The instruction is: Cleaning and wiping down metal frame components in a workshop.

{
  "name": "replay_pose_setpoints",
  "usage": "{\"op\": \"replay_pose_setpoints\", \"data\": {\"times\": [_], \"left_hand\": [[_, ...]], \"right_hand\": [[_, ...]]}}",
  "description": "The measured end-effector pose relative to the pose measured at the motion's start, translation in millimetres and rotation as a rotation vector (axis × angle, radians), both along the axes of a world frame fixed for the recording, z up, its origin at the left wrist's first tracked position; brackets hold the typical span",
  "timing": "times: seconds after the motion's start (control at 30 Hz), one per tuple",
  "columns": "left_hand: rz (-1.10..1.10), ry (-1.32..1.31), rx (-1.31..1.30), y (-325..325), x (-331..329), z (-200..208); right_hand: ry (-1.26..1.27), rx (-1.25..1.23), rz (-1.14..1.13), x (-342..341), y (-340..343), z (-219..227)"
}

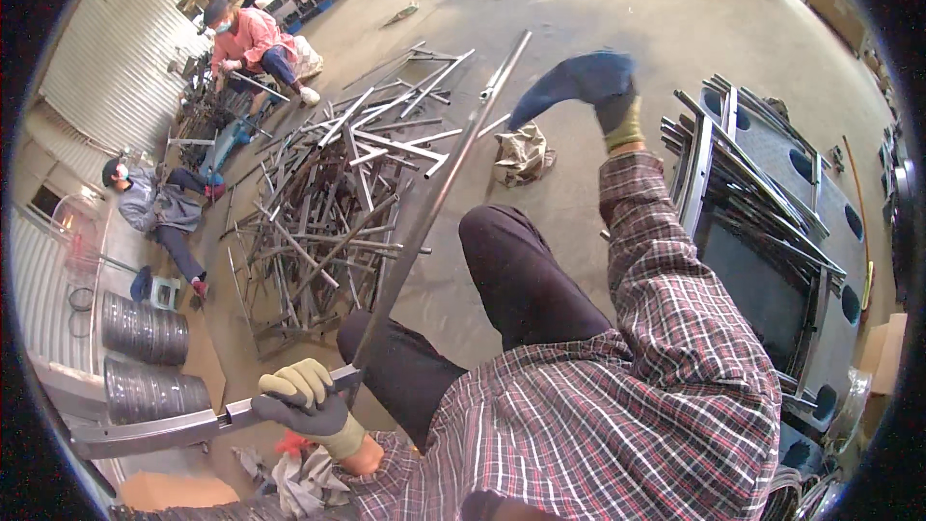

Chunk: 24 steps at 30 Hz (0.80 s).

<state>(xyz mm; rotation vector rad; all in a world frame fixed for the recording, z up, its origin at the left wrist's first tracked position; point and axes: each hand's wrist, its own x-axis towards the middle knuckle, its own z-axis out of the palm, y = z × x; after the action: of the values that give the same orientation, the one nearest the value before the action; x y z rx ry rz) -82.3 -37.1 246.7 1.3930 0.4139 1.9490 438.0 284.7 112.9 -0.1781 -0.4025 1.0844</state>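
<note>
My left hand (311,400), in a yellow and grey work glove, is closed around a metal tube frame (391,285). One flat leg of that frame reaches to the lower left, and a long bar rises from near the hand toward the top middle. My right hand (619,116), also gloved, is raised and bent over beyond my knees. Over it or in it is a blue, curved, cloth-like cap (576,82), which hides the fingers. The cap stays apart from the long bar.
A tangled heap of metal frames (338,203) lies ahead to the left. On the right, a blue-grey rack (783,150) holds stacked metal tubes (762,212). A crumpled sack (524,154) sits on the floor. Two co-workers (258,39) sit at the far left, near wire coils (145,328).
</note>
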Motion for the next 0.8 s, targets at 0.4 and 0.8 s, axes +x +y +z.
{"op": "replay_pose_setpoints", "data": {"times": [0.4, 0.8], "left_hand": [[0.018, -0.106, -0.174, 57, 63, -10], [-0.043, -0.050, -0.252, 26, 66, -30]], "right_hand": [[-0.434, 0.202, 0.138, -193, -120, 36], [-0.161, 0.157, 0.538, -233, -111, 46]]}}
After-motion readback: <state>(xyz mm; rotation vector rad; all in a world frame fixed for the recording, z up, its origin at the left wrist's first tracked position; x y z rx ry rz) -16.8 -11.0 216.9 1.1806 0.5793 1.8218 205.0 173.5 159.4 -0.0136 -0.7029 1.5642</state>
